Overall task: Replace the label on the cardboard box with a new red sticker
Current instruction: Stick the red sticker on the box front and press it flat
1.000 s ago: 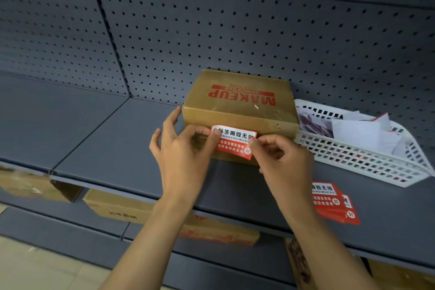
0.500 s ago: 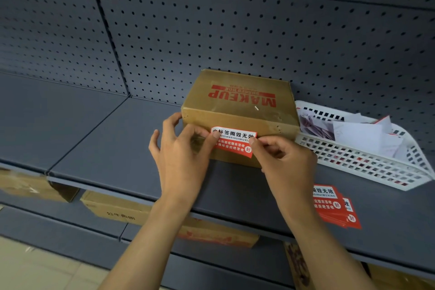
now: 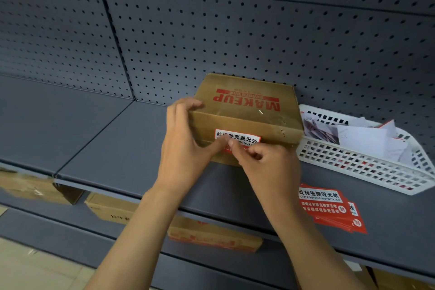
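A brown cardboard box point(image 3: 247, 103) printed MAKEUP in red stands on the grey shelf point(image 3: 117, 148) against the pegboard. A red and white sticker point(image 3: 244, 138) lies flat on its front face. My left hand point(image 3: 186, 146) wraps the box's left front corner, fingers over the top edge, thumb pressing the sticker's lower left. My right hand point(image 3: 266, 162) is curled in front of the box, its fingertips pressing the sticker's lower edge and hiding the red lower half.
A white plastic basket point(image 3: 367, 167) with torn paper scraps sits right of the box. A small stack of red stickers point(image 3: 329, 207) lies on the shelf near its front edge. More cardboard boxes point(image 3: 211, 233) rest on the lower shelf.
My left hand moved up onto the box's left corner and top edge. Both thumbs slid inward across the sticker, which now lies flat on the box front.
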Action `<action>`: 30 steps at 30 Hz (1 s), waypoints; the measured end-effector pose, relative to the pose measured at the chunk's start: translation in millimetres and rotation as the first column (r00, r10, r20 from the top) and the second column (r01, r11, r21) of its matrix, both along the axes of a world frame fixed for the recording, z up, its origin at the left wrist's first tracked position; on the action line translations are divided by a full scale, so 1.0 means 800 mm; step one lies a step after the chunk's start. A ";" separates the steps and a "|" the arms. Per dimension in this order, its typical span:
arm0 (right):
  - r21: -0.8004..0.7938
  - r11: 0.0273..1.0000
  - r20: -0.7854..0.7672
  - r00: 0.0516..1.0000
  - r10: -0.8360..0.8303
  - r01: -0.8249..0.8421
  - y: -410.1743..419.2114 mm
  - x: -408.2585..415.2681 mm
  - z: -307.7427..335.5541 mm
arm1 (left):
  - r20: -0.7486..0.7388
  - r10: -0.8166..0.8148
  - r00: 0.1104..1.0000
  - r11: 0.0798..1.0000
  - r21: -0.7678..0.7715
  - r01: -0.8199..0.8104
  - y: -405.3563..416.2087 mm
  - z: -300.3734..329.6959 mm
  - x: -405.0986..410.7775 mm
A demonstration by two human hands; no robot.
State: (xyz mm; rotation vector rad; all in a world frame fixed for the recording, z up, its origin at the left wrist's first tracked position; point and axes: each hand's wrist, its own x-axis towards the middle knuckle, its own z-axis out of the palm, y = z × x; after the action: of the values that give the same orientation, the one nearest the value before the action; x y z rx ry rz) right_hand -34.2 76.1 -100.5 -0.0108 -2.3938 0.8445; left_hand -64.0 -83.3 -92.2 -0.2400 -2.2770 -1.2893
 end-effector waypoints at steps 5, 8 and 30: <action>0.106 0.986 0.057 0.989 -0.137 0.131 0.017 -0.009 0.005 | 0.026 0.051 0.998 0.995 -0.090 -0.049 -0.002 0.003 -0.006; 0.066 0.989 0.088 0.986 -0.142 0.136 0.037 -0.005 0.004 | 0.065 0.020 0.998 0.995 -0.095 -0.014 -0.013 0.011 -0.012; 0.012 0.997 0.071 0.994 -0.083 0.082 0.044 -0.008 0.015 | 0.121 0.020 0.992 0.993 -0.114 -0.006 -0.015 0.024 -0.014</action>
State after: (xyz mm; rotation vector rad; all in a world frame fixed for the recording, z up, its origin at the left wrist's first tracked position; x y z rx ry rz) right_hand -40.3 111.7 -88.7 -0.1377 -2.4460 0.8072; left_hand -75.2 -95.5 -72.8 -0.1898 -2.4549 -1.1988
